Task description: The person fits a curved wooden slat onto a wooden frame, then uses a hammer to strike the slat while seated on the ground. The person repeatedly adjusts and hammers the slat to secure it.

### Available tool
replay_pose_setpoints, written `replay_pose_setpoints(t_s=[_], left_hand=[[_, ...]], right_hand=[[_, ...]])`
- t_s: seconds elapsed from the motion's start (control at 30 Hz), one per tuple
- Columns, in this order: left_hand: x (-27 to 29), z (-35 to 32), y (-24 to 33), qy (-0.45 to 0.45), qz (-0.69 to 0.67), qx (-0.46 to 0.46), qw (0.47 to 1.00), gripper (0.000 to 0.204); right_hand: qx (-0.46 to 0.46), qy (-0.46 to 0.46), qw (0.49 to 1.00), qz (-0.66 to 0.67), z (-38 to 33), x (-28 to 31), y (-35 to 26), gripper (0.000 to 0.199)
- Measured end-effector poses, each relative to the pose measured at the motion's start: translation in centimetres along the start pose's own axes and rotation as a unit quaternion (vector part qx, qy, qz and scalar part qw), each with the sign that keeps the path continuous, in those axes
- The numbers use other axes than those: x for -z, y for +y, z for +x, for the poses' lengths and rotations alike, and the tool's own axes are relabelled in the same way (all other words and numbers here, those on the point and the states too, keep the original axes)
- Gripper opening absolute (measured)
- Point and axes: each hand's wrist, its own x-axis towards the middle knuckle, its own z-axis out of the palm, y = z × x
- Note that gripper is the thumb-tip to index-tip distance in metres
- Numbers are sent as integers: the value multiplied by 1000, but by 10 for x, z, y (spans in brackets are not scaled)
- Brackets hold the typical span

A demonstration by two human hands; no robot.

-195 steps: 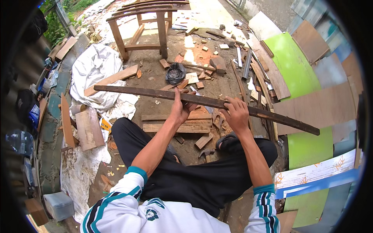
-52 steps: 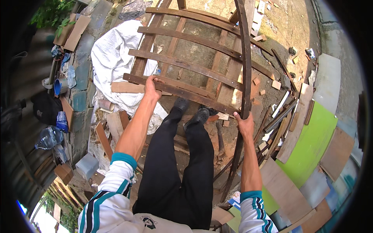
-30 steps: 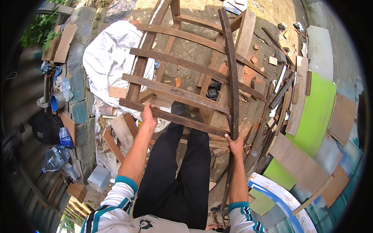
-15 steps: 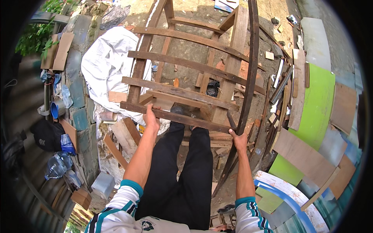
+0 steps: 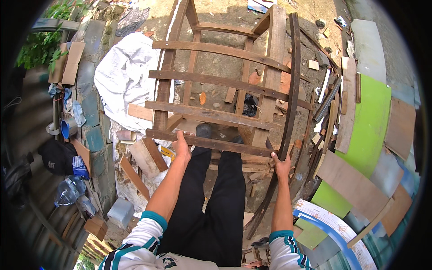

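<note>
A wooden frame (image 5: 265,92) stands before me, with several narrow slats lying across it. My left hand (image 5: 182,148) is closed around the nearest wooden slat (image 5: 225,145), left of its middle. At that slat's right end, my right hand (image 5: 282,166) is closed, its thumb on the wood where the slat meets a long dark wooden strip (image 5: 293,67). The strip runs along the frame's right side and down past my right hand. Beyond the gripped slat lie a second slat (image 5: 211,113) and a third slat (image 5: 216,83), roughly parallel to it.
White cloth (image 5: 123,76) lies left of the frame, near offcut boards (image 5: 148,157). A wall with a blue cup (image 5: 69,128), a black cap (image 5: 56,155) and a plastic bottle (image 5: 69,191) runs along the left. Green panels (image 5: 366,121) and scrap wood (image 5: 326,108) line the right.
Both hands have shifted slightly toward me and to the right, and the slats with them. The top of the long dark strip has also come lower in view.
</note>
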Motion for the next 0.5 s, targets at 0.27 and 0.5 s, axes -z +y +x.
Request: replay_pose_setpoints(t_s=[0.27, 0.5], left_hand=[[-34, -101, -1, 121, 356, -306, 875, 89], [-100, -124, -32, -192, 647, -499, 543, 98]], right_hand=[[10, 31, 999, 21, 0, 4, -2, 35], [57, 89, 994, -16, -10, 18, -26, 39]])
